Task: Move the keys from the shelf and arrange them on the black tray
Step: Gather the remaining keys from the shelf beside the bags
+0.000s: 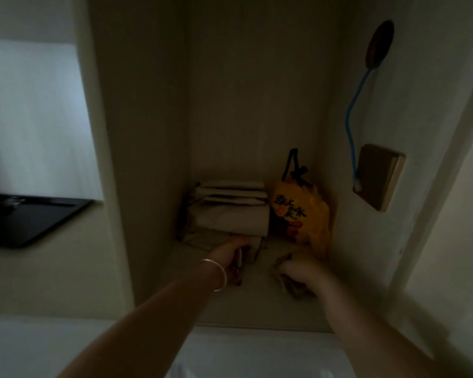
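Both my hands reach into a dim shelf niche (257, 304). My left hand (231, 256), with a bangle on the wrist, is closed around something pale and dark that hangs below the fingers; it looks like keys (238, 271), but it is too dark to be sure. My right hand (298, 271) is blurred and closed on a dull bunch (287, 285) on the shelf floor, likely keys. The black tray (30, 222) lies on a ledge at the far left, outside the niche, with a small pale object at its far corner.
Folded beige cloth (230, 211) is stacked at the back of the niche. A yellow printed bag (303, 216) stands beside it on the right. A blue cord (351, 126) runs down the right wall to a wooden block (377, 175). A white surface lies below.
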